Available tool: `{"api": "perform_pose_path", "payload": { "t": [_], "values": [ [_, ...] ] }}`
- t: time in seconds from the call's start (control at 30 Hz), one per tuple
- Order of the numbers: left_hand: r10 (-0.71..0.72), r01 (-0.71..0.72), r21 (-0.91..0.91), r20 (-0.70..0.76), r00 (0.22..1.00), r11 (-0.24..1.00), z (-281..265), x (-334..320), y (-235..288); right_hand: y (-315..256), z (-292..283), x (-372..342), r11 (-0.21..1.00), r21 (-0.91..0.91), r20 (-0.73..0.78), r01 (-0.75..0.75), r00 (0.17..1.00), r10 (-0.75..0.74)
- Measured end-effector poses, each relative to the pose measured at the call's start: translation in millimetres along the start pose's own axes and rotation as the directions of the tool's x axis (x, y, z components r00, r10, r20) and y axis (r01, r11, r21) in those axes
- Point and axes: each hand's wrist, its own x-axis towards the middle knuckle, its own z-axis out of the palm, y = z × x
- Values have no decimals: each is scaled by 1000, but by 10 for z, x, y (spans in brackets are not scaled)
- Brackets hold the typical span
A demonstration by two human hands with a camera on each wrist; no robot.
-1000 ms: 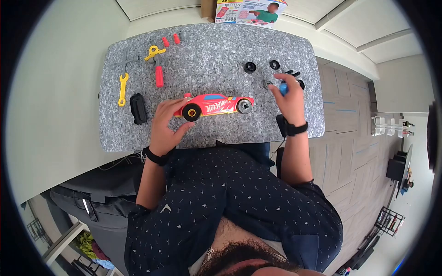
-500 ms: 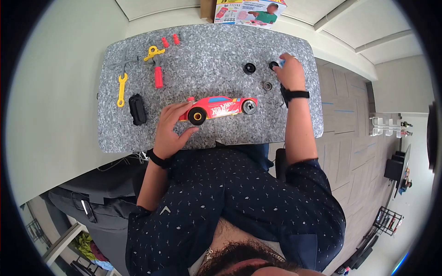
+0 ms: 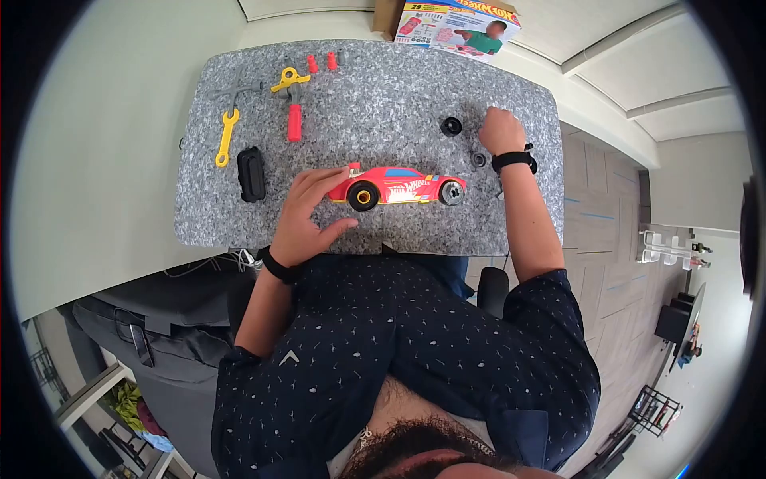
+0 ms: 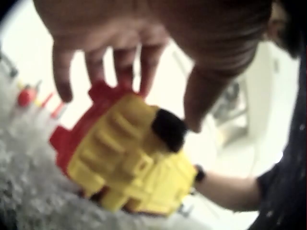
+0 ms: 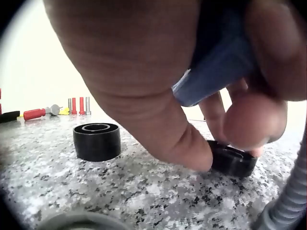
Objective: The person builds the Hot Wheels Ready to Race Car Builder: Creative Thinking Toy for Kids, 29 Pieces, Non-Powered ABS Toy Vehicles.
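plainly, the red car (image 3: pixel 403 185) is seen at the near side of the speckled table (image 3: pixel 383 112), its lettered side turned up; a black wheel (image 3: pixel 364 196) is fitted at the rear, and a grey hub (image 3: pixel 452 192) is exposed at the front. the car's rear is touched by the extended fingers of the left hand (image 3: pixel 307 217), the thumb being spread apart. by the right hand (image 3: pixel 504 132) a black ring (image 5: pixel 235 162) is pinched between thumb and fingers, and a blue piece (image 5: pixel 218 72) is held in the same hand. beside it a second ring (image 5: pixel 97 143) is placed, and nearer the car a grey ring (image 3: pixel 478 160). toward the left are laid a black part (image 3: pixel 251 174), a yellow wrench (image 3: pixel 227 137) and a red-handled hammer (image 3: pixel 295 122). beyond the far edge a box (image 3: pixel 459 30) is seen.
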Motion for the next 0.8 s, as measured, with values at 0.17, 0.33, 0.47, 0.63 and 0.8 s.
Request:
{"api": "perform_pose_path", "payload": {
  "t": [0.17, 0.33, 0.47, 0.63, 0.8],
  "values": [
    [34, -34, 44, 7, 999, 998, 12, 60, 90, -33, -191, -101, 994, 110, -103, 16, 995, -4],
    [-13, 14, 59, -14, 1000, 998, 131, 66, 67, -449, -1032, -753, 602, 671, -320, 432, 902, -291],
    [-18, 19, -60, 14, 1000, 998, 189, 46, -57, -977, -1247, -1244, 346, 735, -328, 583, 752, -572],
    [-12, 21, -165, 55, 998, 986, 97, 32, -52, -1393, -1014, -1416, 303, 755, -255, 581, 687, -681],
    [-45, 43, -136, -7, 999, 990, 193, 37, -26, -1544, -832, -1406, 398, 684, -255, 612, 711, -655]
  ]
}}
